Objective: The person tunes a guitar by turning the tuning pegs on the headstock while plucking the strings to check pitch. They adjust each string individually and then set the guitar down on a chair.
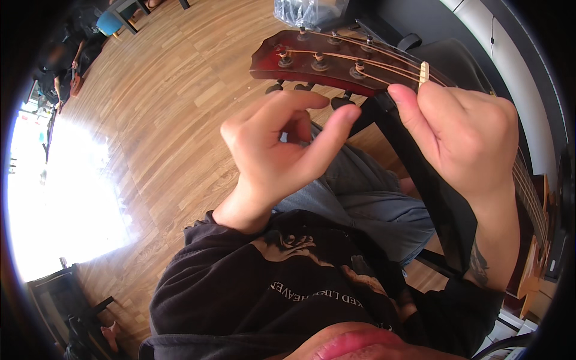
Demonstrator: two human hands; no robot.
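Across the upper part of the head view lies a guitar headstock (330,59), dark red-brown, with tuning posts and coppery strings (384,59) running over a pale nut (424,72). My left hand (270,141) is below it, fingers curled, thumb and forefinger apart. They are close to a black tuning peg (342,103); whether they touch it I cannot tell. My right hand (468,135) is closed beside the nut, thumb pressed to the forefinger. A string from the nearest post runs to that pinch, and the grip itself is partly hidden. The neck passes behind this hand.
A black stand-like support (420,186) slopes below the headstock, beside my jeans-covered legs (354,192). Wood flooring (174,120) spreads left. A person with a guitar (76,83) is far left. A dark chair (72,306) stands lower left, a clear plastic bag (309,12) at the top.
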